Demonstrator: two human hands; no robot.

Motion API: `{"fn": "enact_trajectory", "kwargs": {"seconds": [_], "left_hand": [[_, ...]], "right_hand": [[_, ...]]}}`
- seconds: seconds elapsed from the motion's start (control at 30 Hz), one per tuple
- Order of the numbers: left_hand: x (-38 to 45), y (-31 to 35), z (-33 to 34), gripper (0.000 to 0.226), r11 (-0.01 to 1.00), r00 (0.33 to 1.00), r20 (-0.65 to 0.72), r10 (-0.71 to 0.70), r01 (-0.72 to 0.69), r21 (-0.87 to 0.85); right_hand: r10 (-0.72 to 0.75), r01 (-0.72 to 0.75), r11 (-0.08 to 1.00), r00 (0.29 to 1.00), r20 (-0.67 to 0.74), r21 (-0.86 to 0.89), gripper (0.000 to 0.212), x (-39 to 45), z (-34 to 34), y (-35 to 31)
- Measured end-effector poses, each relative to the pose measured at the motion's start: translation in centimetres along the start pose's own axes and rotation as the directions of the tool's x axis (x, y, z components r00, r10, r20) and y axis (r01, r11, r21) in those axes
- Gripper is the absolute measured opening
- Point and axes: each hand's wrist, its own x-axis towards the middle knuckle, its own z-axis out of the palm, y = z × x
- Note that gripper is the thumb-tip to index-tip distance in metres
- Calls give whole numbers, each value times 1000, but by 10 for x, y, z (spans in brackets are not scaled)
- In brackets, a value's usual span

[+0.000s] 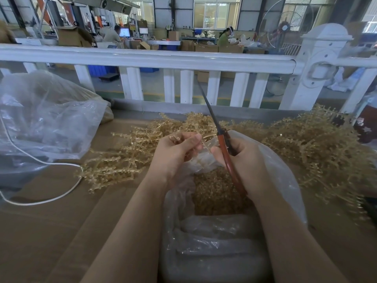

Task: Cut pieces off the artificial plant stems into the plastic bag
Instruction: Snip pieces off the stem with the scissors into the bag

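My left hand (177, 154) pinches a short, pale golden stem piece (205, 144) above the mouth of the clear plastic bag (285, 180). My right hand (242, 164) grips red-handled scissors (225, 152) whose dark blades point up and away, closed, toward the railing. The bag sits between my forearms and holds a heap of cut golden bits (216, 193). Golden artificial plant stems lie in a pile on the left (114, 164) and a bigger pile on the right (318, 148) of the cardboard-covered table (61, 231).
A large crumpled clear bag (44, 119) sits at the left, with a white cord (51, 193) looping over the table in front of it. A white railing (142, 56) runs along the table's far edge. People work at benches far behind it.
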Motion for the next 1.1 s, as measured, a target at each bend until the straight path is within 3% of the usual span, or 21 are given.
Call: {"fn": "enact_trajectory", "kwargs": {"seconds": [0.27, 0.43, 0.6, 0.8, 1.0, 1.1], "left_hand": [[2, 0, -1, 10, 1000, 998, -69, -12, 13, 16], [3, 1, -4, 18, 997, 990, -138, -29, 18, -80], [2, 0, -5, 37, 994, 992, -120, -30, 18, -103], [1, 1, -5, 40, 987, 997, -61, -38, 28, -161], [1, 1, -6, 12, 974, 993, -72, -90, 72, -215], [0, 1, -6, 22, 974, 990, -102, -94, 70, -216]], "right_hand": [[-10, 10, 997, 1000, 0, -80, 18, 0, 1, 3], [-66, 68, 938, 998, 15, -339, 56, -5, 1, -1], [-214, 198, 804, 976, 36, -561, 52, -9, -3, -2], [-221, 196, 788, 975, 29, -584, 57, -8, -1, 0], [-175, 166, 778, 984, 44, -606, 59, -8, -3, 0], [-194, 176, 765, 980, 38, -620, 55, -8, -5, 0]]}}
